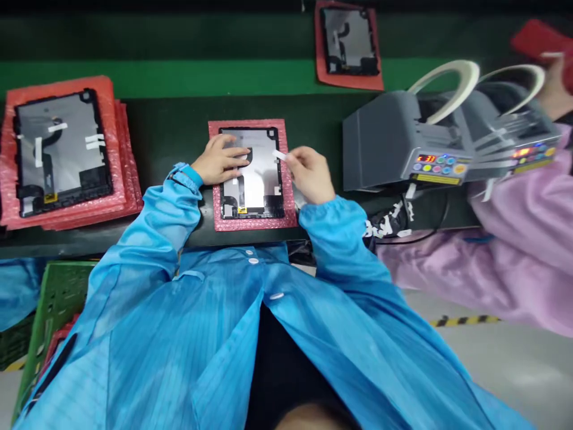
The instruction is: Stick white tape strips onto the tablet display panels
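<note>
A black-framed panel with a silver back (257, 179) lies on a red bubble-wrap sheet (250, 222) in front of me. My left hand (220, 159) rests flat on the panel's upper left part, fingers stretched over it. My right hand (308, 173) hovers at the panel's right edge. It pinches a small white strip of tape (280, 155) between thumb and fingers, just above the panel.
A stack of red sheets (120, 149) at the left carries another panel (60, 149) with tape strips. A further panel (349, 42) lies on the green belt behind. A grey tape dispenser (394, 143) stands at the right, beside a co-worker's pink sleeve (514, 239). A green crate (54, 298) sits lower left.
</note>
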Demonstrator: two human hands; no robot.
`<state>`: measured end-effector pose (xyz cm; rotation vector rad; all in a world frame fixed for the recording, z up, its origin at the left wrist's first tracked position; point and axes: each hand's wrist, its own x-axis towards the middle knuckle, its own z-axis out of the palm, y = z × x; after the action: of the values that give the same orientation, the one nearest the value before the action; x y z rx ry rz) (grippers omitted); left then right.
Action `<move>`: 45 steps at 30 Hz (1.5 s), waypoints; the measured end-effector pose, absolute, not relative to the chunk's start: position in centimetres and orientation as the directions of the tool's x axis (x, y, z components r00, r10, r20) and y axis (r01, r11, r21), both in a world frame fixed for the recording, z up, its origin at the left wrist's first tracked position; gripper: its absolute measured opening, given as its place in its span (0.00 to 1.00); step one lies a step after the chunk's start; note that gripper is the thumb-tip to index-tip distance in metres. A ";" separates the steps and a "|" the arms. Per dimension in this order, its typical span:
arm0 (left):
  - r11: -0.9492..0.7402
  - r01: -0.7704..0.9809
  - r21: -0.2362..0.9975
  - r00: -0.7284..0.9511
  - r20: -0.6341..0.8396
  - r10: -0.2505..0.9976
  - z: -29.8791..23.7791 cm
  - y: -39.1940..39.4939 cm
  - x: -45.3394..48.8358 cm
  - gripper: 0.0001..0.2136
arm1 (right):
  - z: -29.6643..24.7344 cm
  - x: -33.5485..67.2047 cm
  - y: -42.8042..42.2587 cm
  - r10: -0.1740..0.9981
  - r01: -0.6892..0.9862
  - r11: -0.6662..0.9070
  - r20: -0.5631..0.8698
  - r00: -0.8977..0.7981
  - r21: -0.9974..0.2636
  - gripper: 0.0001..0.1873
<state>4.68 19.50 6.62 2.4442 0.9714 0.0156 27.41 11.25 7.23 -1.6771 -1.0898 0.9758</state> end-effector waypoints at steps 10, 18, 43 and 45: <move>-0.578 0.611 0.541 0.743 -0.140 0.655 6.0 19.1 4.4 0.19 | 5.8 23.4 18.0 0.952 0.654 -0.278 -0.292 0.091 -0.704 0.14; -0.582 0.620 0.526 0.733 -0.124 0.669 6.2 19.1 4.9 0.25 | 5.3 22.9 18.8 0.957 0.772 -0.250 -0.271 0.105 -0.584 0.15; -0.497 0.785 0.371 0.528 0.020 0.849 10.2 19.4 8.5 0.23 | 7.9 38.6 3.5 0.380 -0.199 -0.192 -0.260 0.888 -0.961 0.16; -0.406 0.836 0.370 0.448 -0.029 0.894 11.0 20.6 10.0 0.24 | 8.4 37.9 3.2 0.362 -0.103 -0.169 -0.159 0.918 -0.980 0.17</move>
<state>9.96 20.61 11.02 2.3730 1.4748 0.2472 37.91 3.17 8.35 -1.6943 -0.1992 0.4160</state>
